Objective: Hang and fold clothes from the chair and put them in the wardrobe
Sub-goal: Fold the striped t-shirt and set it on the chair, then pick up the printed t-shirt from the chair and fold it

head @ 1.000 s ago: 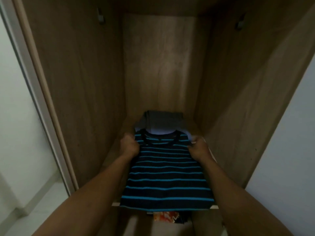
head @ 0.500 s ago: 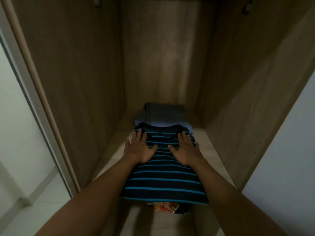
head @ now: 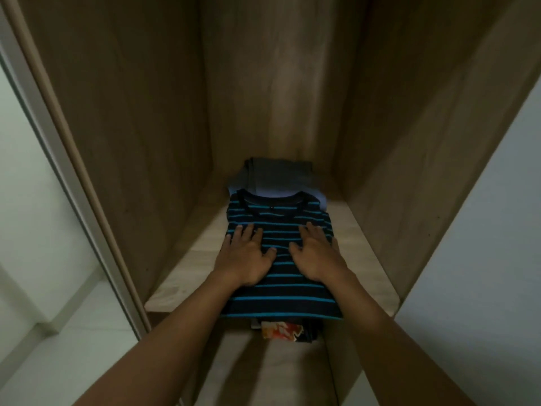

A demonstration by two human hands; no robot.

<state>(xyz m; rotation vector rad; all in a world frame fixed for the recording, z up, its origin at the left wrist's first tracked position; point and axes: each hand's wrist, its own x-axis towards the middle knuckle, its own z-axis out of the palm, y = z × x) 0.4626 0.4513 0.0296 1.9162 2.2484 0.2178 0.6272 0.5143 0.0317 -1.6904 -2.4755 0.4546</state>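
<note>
**Both hands flat on the folded shirt**

Your left hand (head: 245, 256) and right hand (head: 316, 254) lie open, fingers straight, pressing the striped shirt (head: 281, 294). It rests on the wardrobe shelf (head: 187, 265) at centre frame, in front of grey folded clothes (head: 278, 177).

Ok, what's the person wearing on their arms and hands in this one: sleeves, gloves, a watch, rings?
Nothing that shows. The left hand and right hand are bare, without gloves, and no ring shows in the dim light. The left forearm and right forearm are bare up to the frame's edge: no sleeve, watch or bracelet in view.
</note>
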